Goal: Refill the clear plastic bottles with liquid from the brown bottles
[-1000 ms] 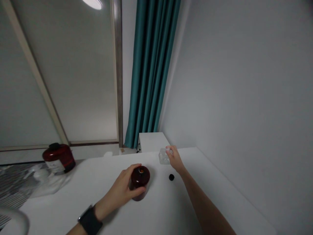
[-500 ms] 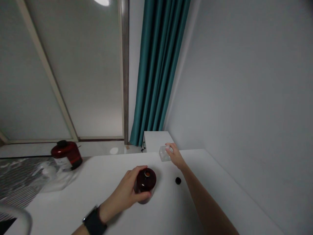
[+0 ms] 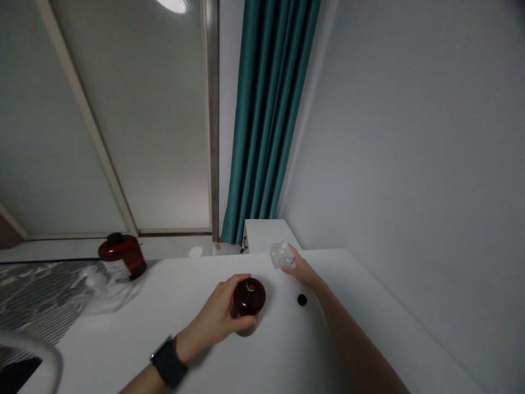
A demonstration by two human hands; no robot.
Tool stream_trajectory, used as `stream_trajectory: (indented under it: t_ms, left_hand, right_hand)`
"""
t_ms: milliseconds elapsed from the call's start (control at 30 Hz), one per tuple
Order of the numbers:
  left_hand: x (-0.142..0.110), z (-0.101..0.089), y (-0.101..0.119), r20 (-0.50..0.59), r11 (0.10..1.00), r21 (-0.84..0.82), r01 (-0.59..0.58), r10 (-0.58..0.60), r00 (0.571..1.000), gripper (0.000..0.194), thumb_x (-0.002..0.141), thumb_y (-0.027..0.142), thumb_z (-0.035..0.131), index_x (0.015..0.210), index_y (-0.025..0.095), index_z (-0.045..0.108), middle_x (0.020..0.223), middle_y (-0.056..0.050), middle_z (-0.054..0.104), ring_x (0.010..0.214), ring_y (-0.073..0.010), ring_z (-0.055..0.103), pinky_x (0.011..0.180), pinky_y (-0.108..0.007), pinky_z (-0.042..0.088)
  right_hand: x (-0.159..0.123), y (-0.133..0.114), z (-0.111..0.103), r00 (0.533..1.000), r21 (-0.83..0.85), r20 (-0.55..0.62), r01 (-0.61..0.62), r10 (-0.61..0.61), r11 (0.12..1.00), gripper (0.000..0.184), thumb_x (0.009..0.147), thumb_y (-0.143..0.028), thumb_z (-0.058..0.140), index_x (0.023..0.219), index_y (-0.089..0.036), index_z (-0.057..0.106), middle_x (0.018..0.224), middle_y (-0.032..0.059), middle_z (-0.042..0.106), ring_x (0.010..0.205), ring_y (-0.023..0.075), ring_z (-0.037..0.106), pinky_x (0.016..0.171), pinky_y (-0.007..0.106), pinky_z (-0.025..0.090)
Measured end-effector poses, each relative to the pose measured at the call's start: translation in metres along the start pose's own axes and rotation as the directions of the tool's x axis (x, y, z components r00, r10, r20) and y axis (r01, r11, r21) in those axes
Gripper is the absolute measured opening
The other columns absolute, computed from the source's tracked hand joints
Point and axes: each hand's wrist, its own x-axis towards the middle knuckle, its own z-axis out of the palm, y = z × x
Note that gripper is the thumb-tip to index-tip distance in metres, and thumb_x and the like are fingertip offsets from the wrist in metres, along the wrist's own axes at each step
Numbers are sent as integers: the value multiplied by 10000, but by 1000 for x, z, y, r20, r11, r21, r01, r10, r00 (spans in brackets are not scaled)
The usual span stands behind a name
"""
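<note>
My left hand (image 3: 223, 309) is wrapped round a dark red-brown bottle (image 3: 249, 298) on the white table, its mouth uncapped and facing up. Further off, near the table's far edge, my right hand (image 3: 301, 267) grips a small clear faceted bottle (image 3: 281, 255) from its right side. The clear bottle looks tilted; whether it touches the table I cannot tell. A small round black cap (image 3: 302, 300) lies on the table between the red-brown bottle and my right forearm.
A larger red bottle (image 3: 123, 256) with a black cap stands at the left, beside a clear pump bottle (image 3: 96, 282) in clear plastic. A white cabinet (image 3: 266, 232) adjoins the far table edge (image 3: 180, 260). A wall (image 3: 410, 191) runs along the right.
My right hand has turned the clear bottle, and its grip has shifted from the top to the right side. My left hand still holds the red-brown bottle. The view has shifted slightly.
</note>
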Motion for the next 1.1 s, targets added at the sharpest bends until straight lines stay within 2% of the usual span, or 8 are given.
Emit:
stream_trajectory:
  t_ms: [133, 400, 500, 600, 733, 900, 1000, 1100]
  left_hand:
    - [0, -1, 4, -3, 1000, 3, 8, -8, 1000, 723, 708, 362, 790, 1344, 237, 470, 1266, -120, 626, 1141, -344, 599, 969, -489, 478]
    - [0, -1, 6, -3, 1000, 4, 5, -5, 1000, 712, 722, 365, 783, 1344, 236, 461, 1271, -123, 622, 1137, -339, 595, 973, -495, 468]
    - [0, 0, 4, -5, 1000, 2, 1, -1, 1000, 713, 715, 361, 786, 1339, 237, 464, 1256, -121, 628, 1130, -337, 597, 976, -495, 465]
    - [1, 0, 3, -3, 1000, 1, 1, -1, 1000, 714, 714, 359, 788, 1338, 233, 465, 1268, -125, 623, 1139, -337, 595, 978, -489, 464]
    - [2, 0, 2, -3, 1000, -4, -18, 18, 1000, 711, 720, 376, 782, 1339, 238, 459, 1268, -121, 625, 1142, -334, 598, 974, -483, 468]
    - [2, -2, 8, 4, 1000, -18, -23, 23, 1000, 669, 741, 356, 755, 1323, 227, 451, 1253, -120, 632, 1134, -325, 606, 978, -487, 467]
    - [2, -4, 15, 0, 1000, -22, -6, 6, 1000, 652, 743, 337, 755, 1310, 219, 456, 1248, -119, 634, 1133, -322, 606, 979, -484, 463]
    - [1, -5, 19, 1, 1000, -24, 2, -2, 1000, 648, 742, 322, 760, 1305, 218, 458, 1234, -113, 641, 1127, -317, 609, 973, -477, 467]
  right_hand:
    - [2, 2, 4, 998, -27, 28, -55, 56, 998, 912, 592, -388, 841, 1414, -265, 467, 1366, 147, 586, 1269, 374, 553, 1073, 596, 397]
    - [3, 1, 5, 995, -55, 50, -84, 87, 995, 895, 634, -391, 810, 1435, -231, 444, 1367, 163, 576, 1295, 370, 523, 1083, 598, 376]
    - [1, -4, 2, 995, -68, 63, -72, 76, 995, 860, 645, -346, 794, 1424, -220, 451, 1364, 163, 582, 1281, 357, 536, 1077, 572, 392]
    - [-5, -12, -4, 996, -81, 78, -42, 48, 996, 729, 707, -320, 724, 1386, -205, 486, 1327, 138, 614, 1233, 312, 573, 1067, 518, 417]
    - [-25, -24, -16, 997, -140, 67, -33, 43, 990, 467, 810, -300, 580, 1264, -190, 580, 1138, 102, 681, 1063, 262, 638, 987, 461, 473]
    - [-68, -45, -28, 996, -266, 21, -78, 87, 961, 249, 869, -361, 541, 1019, -211, 671, 893, 62, 633, 818, 231, 623, 837, 419, 491]
    - [-95, -59, -27, 994, -319, 20, -99, 112, 943, 201, 803, -374, 660, 954, -243, 680, 852, 42, 615, 826, 242, 621, 855, 435, 451]
    - [-110, -74, -24, 994, -326, 51, -74, 96, 942, 160, 719, -245, 710, 873, -241, 665, 837, 37, 631, 847, 258, 616, 871, 454, 419]
